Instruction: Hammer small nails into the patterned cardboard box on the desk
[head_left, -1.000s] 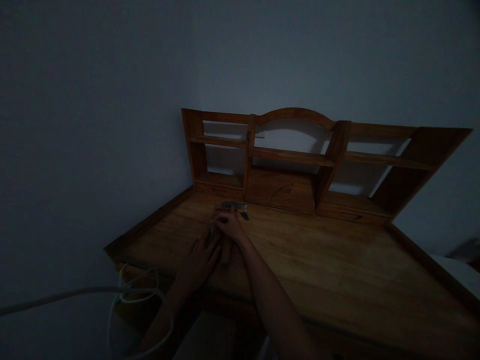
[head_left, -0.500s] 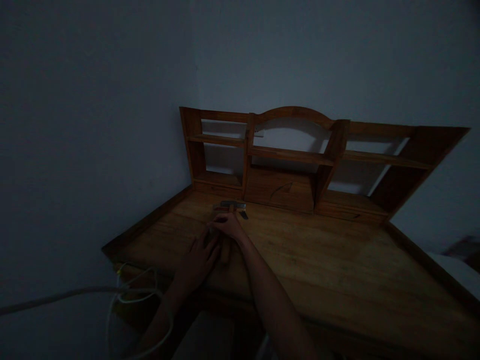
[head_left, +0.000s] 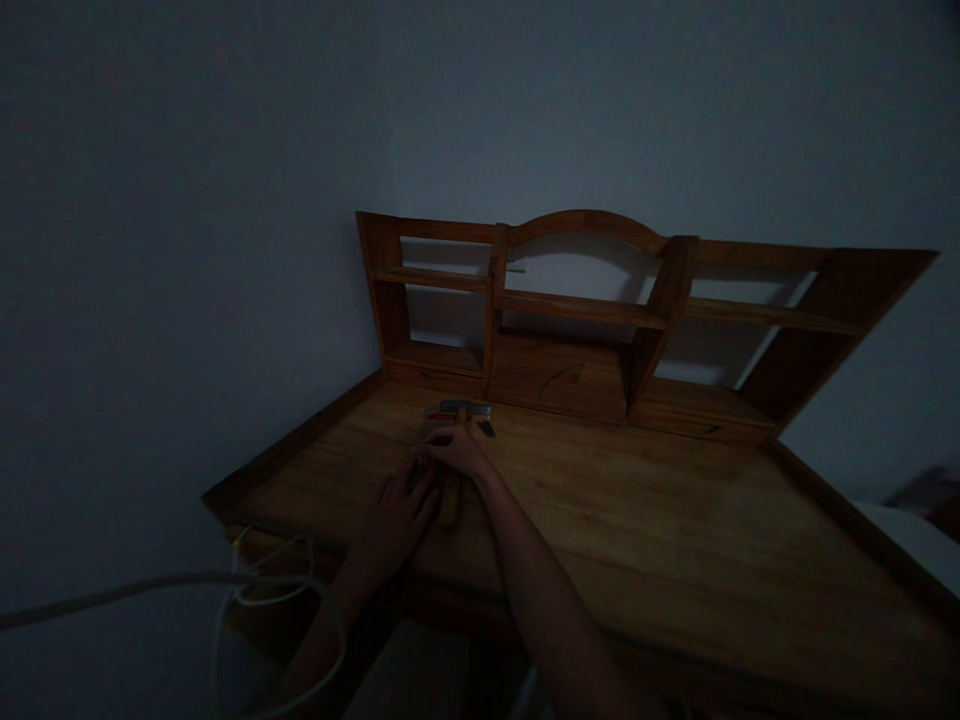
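A hammer (head_left: 451, 500) lies on the wooden desk, its metal head pointing away from me and its wooden handle toward me. My right hand (head_left: 456, 452) reaches across the handle, thumb and fingers pinched together just left of it. What the pinch holds is too small and dark to make out. Close by on the left, my left hand (head_left: 397, 515) rests on the desk with fingers stretched forward and slightly apart, the tips near my right fingertips. Beside the hammer head is a small dark flat piece (head_left: 486, 427); its kind is unclear.
A wooden shelf unit (head_left: 592, 305) stands along the desk's back edge against the wall. Raised rims border the desktop (head_left: 637, 510). A pale cable (head_left: 270, 580) loops at the front left, by my left forearm. The room is dim.
Both hands stay almost in place; the fingers shift only slightly. The whole view has moved by a small amount.
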